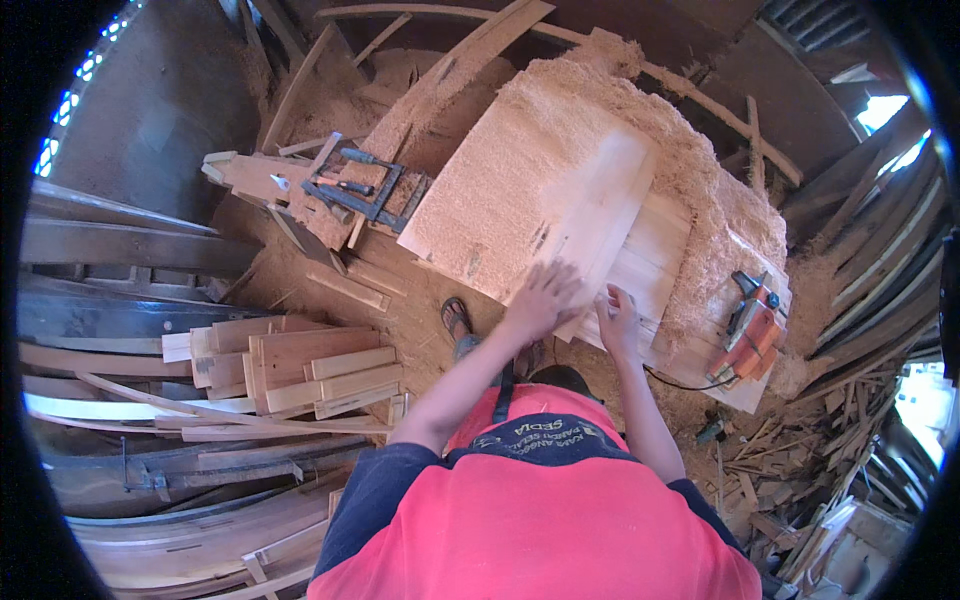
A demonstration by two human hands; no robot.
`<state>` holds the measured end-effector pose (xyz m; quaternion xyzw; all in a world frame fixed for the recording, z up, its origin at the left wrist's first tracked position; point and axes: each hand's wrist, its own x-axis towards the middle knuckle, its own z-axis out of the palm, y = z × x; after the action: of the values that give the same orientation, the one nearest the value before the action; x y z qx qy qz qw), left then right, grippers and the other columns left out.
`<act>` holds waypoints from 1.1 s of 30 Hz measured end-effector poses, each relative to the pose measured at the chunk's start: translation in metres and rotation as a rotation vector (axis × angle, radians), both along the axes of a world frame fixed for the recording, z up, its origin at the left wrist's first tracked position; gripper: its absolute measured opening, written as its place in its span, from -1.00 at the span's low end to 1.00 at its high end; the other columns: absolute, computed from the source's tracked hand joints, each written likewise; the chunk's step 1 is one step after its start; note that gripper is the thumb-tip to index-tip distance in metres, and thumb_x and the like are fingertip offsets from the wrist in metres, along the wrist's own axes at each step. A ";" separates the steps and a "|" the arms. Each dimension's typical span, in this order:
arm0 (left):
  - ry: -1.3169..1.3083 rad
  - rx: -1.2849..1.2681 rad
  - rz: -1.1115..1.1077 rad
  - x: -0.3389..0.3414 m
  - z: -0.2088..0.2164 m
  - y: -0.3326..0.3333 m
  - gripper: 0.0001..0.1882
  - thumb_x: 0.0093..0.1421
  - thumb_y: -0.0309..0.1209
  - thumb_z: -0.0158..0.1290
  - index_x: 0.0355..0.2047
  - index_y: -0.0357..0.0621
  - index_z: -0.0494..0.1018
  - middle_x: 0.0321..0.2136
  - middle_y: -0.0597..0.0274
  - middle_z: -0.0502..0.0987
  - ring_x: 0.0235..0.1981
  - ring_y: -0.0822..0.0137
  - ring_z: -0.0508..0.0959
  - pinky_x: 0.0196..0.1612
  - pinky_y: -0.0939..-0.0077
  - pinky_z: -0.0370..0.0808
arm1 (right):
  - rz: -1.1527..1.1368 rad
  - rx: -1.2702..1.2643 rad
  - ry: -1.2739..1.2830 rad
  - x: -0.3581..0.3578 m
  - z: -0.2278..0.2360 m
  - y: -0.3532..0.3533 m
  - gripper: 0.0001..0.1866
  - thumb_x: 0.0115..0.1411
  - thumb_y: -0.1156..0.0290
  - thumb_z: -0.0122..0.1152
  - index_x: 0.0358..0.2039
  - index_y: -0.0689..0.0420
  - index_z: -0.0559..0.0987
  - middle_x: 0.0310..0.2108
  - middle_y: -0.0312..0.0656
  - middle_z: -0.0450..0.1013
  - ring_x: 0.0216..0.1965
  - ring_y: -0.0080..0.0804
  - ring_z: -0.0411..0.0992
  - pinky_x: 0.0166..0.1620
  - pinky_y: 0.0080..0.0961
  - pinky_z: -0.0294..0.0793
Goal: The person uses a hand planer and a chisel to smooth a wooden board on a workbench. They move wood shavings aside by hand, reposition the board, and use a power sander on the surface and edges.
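A wide pale wooden board [590,225] lies on top of the work surface, with fine shavings over its left part and a bare strip along its right. My left hand [545,295] rests flat on the board's near end, fingers spread and slightly blurred. Beside the board's right edge is my right hand [618,318], its fingers loosely bent and nothing visible in them. Under that hand lies a second pale board [650,255], partly covered by the first. To the right, an orange and black electric planer [750,335] sits on the surface with its cord trailing toward me.
Shavings [690,160] are heaped along the far and right sides. Clamps [375,190] lie on a narrow wooden support at the left. Stacked planks [320,365] stand at the lower left. Offcuts [800,440] litter the lower right, and curved timbers [880,260] lean on the right.
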<state>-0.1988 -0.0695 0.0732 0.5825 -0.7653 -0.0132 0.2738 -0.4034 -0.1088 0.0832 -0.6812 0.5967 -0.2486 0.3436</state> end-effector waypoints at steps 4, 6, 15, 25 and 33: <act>0.065 0.938 0.259 0.143 -0.031 -0.029 -0.42 0.34 0.06 -0.15 0.11 -0.10 0.49 -0.05 -0.10 0.59 -0.03 -0.08 0.59 0.08 0.03 0.46 | -0.063 -0.036 0.066 -0.026 -0.008 0.001 -0.54 0.25 0.34 0.26 0.12 0.25 0.49 -0.01 0.00 0.49 -0.07 -0.27 0.52 -0.03 -0.36 0.53; -0.018 0.881 0.567 0.280 -0.084 -0.012 -0.50 0.35 -0.03 -0.13 -0.09 -0.19 0.58 -0.18 -0.18 0.61 -0.12 -0.15 0.61 -0.02 -0.06 0.48 | -0.077 -0.037 0.065 -0.018 -0.006 0.007 -0.54 0.24 0.35 0.26 0.12 0.24 0.49 -0.02 -0.01 0.50 -0.08 -0.28 0.52 -0.04 -0.37 0.54; 0.638 0.607 0.421 0.315 -0.066 -0.027 -0.43 0.34 0.02 0.02 0.03 -0.29 0.46 -0.12 -0.28 0.57 -0.06 -0.09 0.57 0.01 0.13 0.46 | -0.385 0.186 0.078 0.058 -0.021 0.038 -0.44 0.21 0.22 0.31 0.10 0.32 0.47 0.00 0.08 0.50 -0.06 -0.18 0.54 -0.01 -0.29 0.52; 0.883 0.618 0.485 0.244 -0.071 0.025 -0.48 0.30 -0.01 0.12 -0.23 -0.36 0.49 -0.40 0.03 0.61 -0.35 0.24 0.57 -0.22 0.27 0.50 | -0.588 0.093 0.547 0.076 -0.029 0.026 -0.25 0.11 -0.06 0.32 0.06 0.37 0.49 -0.03 0.30 0.44 0.09 0.23 0.37 0.18 -0.02 0.33; 0.961 0.793 0.446 0.249 -0.064 0.001 -0.56 0.35 -0.10 0.07 -0.12 -0.32 0.46 -0.26 -0.07 0.60 -0.24 0.17 0.58 -0.13 0.27 0.48 | -0.610 0.099 0.445 0.062 -0.040 0.013 -0.13 -0.03 -0.15 0.44 0.08 0.32 0.49 0.03 0.27 0.42 0.11 0.18 0.37 0.17 -0.05 0.36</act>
<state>0.0499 -0.0681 0.0091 0.7129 -0.3561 -0.4955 0.3456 -0.3418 -0.0957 0.0429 -0.4922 0.8434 -0.1563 0.1485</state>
